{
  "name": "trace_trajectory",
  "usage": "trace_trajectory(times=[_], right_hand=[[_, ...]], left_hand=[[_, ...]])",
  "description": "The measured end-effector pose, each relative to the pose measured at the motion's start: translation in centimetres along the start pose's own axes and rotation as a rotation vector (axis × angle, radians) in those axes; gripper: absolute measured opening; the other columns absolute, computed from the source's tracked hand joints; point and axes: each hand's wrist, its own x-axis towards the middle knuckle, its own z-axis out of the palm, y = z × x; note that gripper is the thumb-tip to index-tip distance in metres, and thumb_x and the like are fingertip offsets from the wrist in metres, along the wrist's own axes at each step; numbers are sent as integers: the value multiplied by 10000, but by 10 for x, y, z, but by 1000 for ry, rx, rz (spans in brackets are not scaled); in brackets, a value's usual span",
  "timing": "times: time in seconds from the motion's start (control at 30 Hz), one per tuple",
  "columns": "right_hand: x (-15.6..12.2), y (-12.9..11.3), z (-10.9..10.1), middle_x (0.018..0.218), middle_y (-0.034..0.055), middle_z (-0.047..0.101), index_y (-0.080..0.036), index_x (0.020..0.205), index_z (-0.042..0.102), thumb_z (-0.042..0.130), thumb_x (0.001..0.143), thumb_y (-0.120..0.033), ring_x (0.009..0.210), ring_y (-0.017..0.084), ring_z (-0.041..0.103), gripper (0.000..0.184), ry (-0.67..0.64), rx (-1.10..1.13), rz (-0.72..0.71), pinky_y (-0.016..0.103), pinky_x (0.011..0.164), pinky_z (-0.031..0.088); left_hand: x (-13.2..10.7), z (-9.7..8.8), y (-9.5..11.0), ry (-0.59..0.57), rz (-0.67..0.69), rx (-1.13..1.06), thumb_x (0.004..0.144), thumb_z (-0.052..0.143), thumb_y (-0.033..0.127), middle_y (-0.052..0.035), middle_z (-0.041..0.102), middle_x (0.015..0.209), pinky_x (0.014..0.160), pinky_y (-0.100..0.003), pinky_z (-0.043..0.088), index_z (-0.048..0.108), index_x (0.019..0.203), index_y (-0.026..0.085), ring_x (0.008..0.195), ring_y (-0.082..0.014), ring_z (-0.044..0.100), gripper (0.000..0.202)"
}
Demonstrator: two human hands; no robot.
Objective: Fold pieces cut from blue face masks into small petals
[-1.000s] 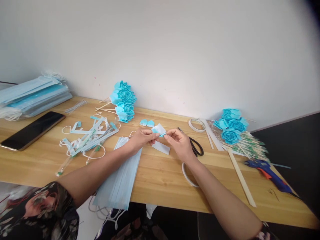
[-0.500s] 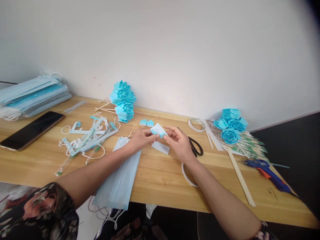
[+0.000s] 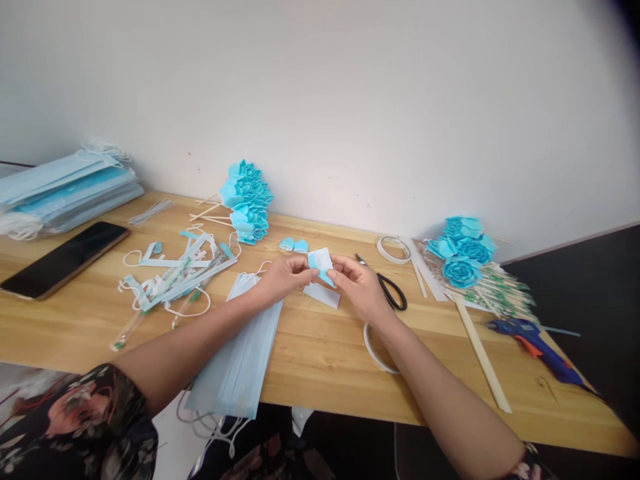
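Note:
A small piece of blue-and-white mask fabric [image 3: 321, 261], partly folded, is pinched between my two hands above the table. My left hand [image 3: 286, 275] grips its left edge with thumb and fingers. On the right side, my right hand [image 3: 357, 283] pinches the same piece. Beneath the hands lies a white rectangular strip [image 3: 323, 295]. Two small folded blue petals [image 3: 293, 245] rest just behind my left hand. Black-handled scissors [image 3: 393, 291] lie to the right, partly behind my right hand. Flat face masks [image 3: 239, 353] lie under my left forearm.
Blue fabric flowers on sticks [image 3: 247, 200] lie at the back; more blue flowers [image 3: 463, 250] sit at right by a blue glue gun [image 3: 537, 347]. Tape rolls [image 3: 393, 250], cut mask scraps [image 3: 180, 273], a phone [image 3: 65, 259] and stacked masks [image 3: 70, 187] share the table [image 3: 320, 353].
The fabric piece has been turned more upright between my fingers, its blue part now folding over the white. My right hand has shifted slightly; the surrounding things stay put.

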Motion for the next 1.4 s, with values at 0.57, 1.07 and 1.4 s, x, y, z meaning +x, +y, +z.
trace_trajectory(times=[0.57, 1.07, 1.4], right_hand=[[0, 1, 3, 827, 9, 680, -212, 1033, 626, 725, 734, -327, 744, 149, 619, 335, -73, 105, 26, 288, 710, 495], [-2, -8, 3, 901, 18, 690, -232, 971, 671, 666, 765, -466, 857, 195, 633, 312, 12, 44, 29, 317, 772, 506], [-1, -4, 3, 922, 25, 699, -218, 1011, 650, 691, 749, -406, 844, 185, 641, 325, -16, 71, 43, 328, 780, 514]], left_hand=[[-1, 0, 2, -9, -10, -134, 696, 689, 504, -4, 582, 618, 596, -226, 415, 610, 637, 132, 592, -95, 505, 385], [0, 0, -1, -52, -45, -11, 744, 616, 417, 10, 540, 548, 569, -225, 348, 624, 616, 126, 550, -93, 472, 318], [-1, 1, -2, -25, -28, 17, 749, 610, 419, 13, 522, 543, 542, -218, 332, 610, 615, 127, 535, -88, 456, 321]])
